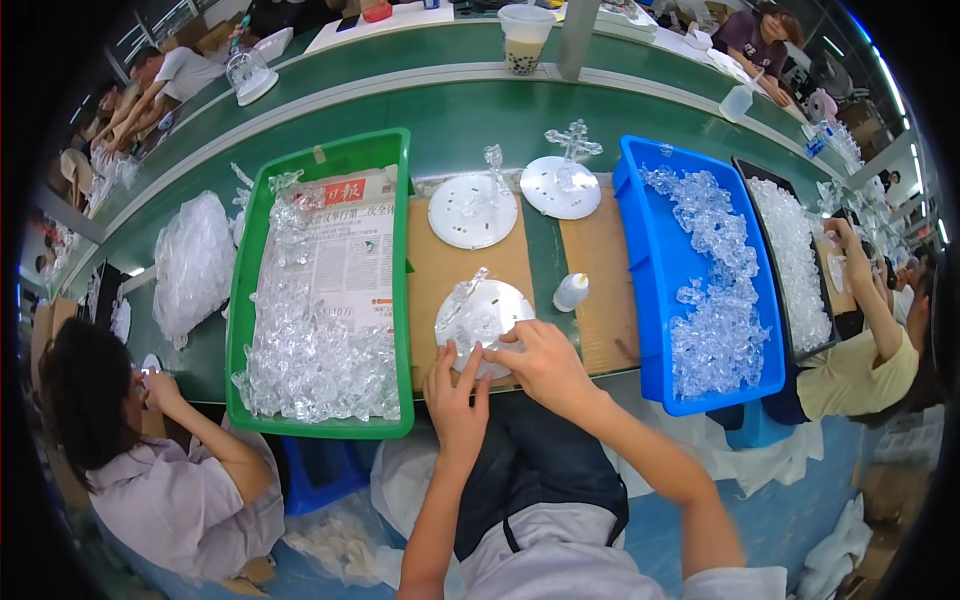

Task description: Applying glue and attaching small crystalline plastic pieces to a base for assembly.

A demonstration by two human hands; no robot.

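Note:
A round white disc (512, 309) lies before me on brown cardboard, with clear plastic pieces (466, 299) standing on its left side. At its near edge my left hand (462, 405) has its fingers stretched and apart, their tips touching the disc. My right hand (548, 368) reaches over the disc from the right, thumb and forefinger pinched at a small clear piece that they mostly hide. A small white squeeze bottle (571, 292) stands right of the disc. Farther off are a second disc (462, 225) with a clear upright piece and a third disc (540, 197) bearing a clear cross (573, 142).
On my left a green tray (405, 340) lined with newspaper holds clear pieces; a blue tray (640, 300) on my right holds more. Beyond it is a black tray (742, 172). A plastic bag (193, 265) and a drink cup (524, 40) stand farther out. Co-workers sit on both sides.

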